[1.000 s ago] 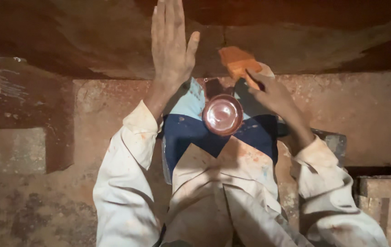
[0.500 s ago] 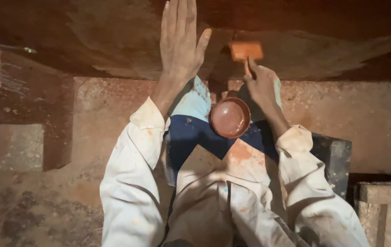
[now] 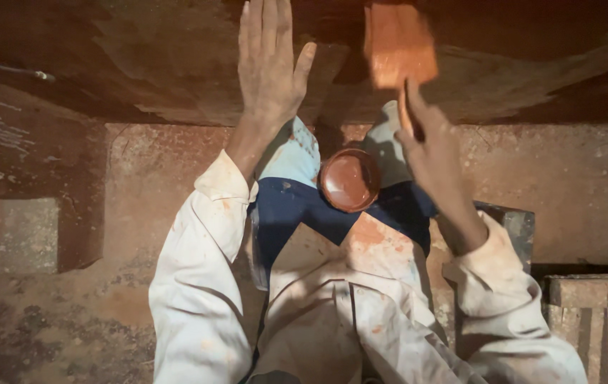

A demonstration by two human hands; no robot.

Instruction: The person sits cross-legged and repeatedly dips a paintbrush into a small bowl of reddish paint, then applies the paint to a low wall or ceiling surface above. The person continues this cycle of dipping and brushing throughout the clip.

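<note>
Head view: an orange, blocky sponge-like pad (image 3: pixel 400 44), blurred, sits high against the dark reddish, rough surface (image 3: pixel 140 64) at the top. The right hand (image 3: pixel 432 153) grips the pad's lower edge with raised fingertips, wrist bent back. The left hand (image 3: pixel 270 65) is open, flat, fingers together, pressed on the same surface, holding nothing. Below, between the white stained sleeves (image 3: pixel 197 284), a round glossy brown bowl (image 3: pixel 349 180) rests on the blue lap cloth (image 3: pixel 297 213)
</note>
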